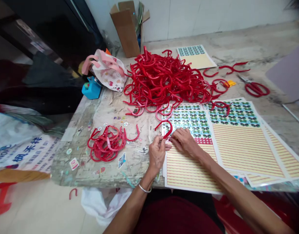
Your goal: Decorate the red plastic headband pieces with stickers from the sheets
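My left hand (158, 151) pinches one end of a red curved plastic strip (168, 126), whose hooked part points up and away from me. Close beside it, my right hand (183, 139) has its fingers pressed together at the strip's lower end; a small pale piece shows there, too small to name. Both hands are over the left edge of a sticker sheet (188, 172), printed with rows of green, blue and black pictures at the top and bare striped backing below. A large tangled heap of red curved strips (164, 78) lies beyond my hands, and a smaller pile (107, 144) lies to the left.
More sticker sheets (247, 146) overlap at right, and another sheet (195, 58) lies behind the heap. Red-handled scissors (255, 88) rest at far right. A patterned bag (110, 71), a blue tape dispenser (91, 89) and a cardboard box (127, 32) stand along the back left.
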Demonstrator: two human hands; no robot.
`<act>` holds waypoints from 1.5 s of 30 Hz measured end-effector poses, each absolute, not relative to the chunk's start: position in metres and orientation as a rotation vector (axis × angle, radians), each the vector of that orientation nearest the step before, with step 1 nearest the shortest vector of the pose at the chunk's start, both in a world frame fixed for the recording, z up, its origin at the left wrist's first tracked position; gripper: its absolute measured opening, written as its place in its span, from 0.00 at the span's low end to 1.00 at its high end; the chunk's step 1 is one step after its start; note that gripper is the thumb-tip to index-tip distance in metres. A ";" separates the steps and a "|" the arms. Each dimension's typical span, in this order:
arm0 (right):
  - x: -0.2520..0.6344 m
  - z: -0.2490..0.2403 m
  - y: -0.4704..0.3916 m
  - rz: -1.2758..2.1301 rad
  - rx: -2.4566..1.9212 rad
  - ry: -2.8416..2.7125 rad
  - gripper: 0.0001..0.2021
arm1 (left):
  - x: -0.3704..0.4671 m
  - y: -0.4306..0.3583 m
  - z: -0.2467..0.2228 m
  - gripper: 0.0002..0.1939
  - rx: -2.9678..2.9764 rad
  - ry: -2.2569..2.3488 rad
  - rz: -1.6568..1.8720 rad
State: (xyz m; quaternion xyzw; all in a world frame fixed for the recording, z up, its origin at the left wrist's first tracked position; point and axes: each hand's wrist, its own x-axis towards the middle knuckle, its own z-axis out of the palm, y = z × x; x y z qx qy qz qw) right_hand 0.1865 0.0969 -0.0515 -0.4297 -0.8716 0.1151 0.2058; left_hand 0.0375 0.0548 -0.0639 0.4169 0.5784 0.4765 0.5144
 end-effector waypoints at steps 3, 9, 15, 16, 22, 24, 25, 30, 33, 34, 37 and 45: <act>0.187 -0.053 0.097 0.335 -1.157 -2.447 0.08 | 0.038 0.055 -0.063 0.11 0.994 1.403 1.143; 0.187 -0.058 0.098 0.311 -1.228 -2.375 0.08 | 0.038 0.056 -0.063 0.10 0.981 1.405 1.124; 0.189 -0.060 0.101 0.318 -1.185 -2.417 0.08 | 0.040 0.057 -0.061 0.09 0.979 1.431 1.126; 0.189 -0.060 0.101 0.314 -1.181 -2.415 0.08 | 0.040 0.057 -0.061 0.09 0.975 1.428 1.130; 0.189 -0.058 0.097 0.283 -1.215 -2.367 0.08 | 0.040 0.056 -0.062 0.10 0.957 1.395 1.148; 0.189 -0.058 0.096 0.282 -1.209 -2.375 0.08 | 0.040 0.056 -0.063 0.10 0.966 1.391 1.152; 0.189 -0.058 0.096 0.285 -1.204 -2.382 0.08 | 0.039 0.056 -0.063 0.11 0.970 1.394 1.153; 0.189 -0.058 0.098 0.302 -1.194 -2.416 0.09 | 0.039 0.055 -0.066 0.11 0.990 1.408 1.143; 0.188 -0.057 0.099 0.299 -1.183 -2.437 0.09 | 0.038 0.054 -0.067 0.11 1.027 1.413 1.147; 0.188 -0.057 0.100 0.299 -1.179 -2.444 0.08 | 0.038 0.054 -0.067 0.11 1.037 1.417 1.146; 0.188 -0.057 0.100 0.283 -1.157 -2.456 0.09 | 0.038 0.054 -0.067 0.11 1.048 1.426 1.131; 0.186 -0.060 0.096 -0.020 -1.083 -2.483 0.12 | 0.038 0.055 -0.064 0.10 1.037 1.435 1.135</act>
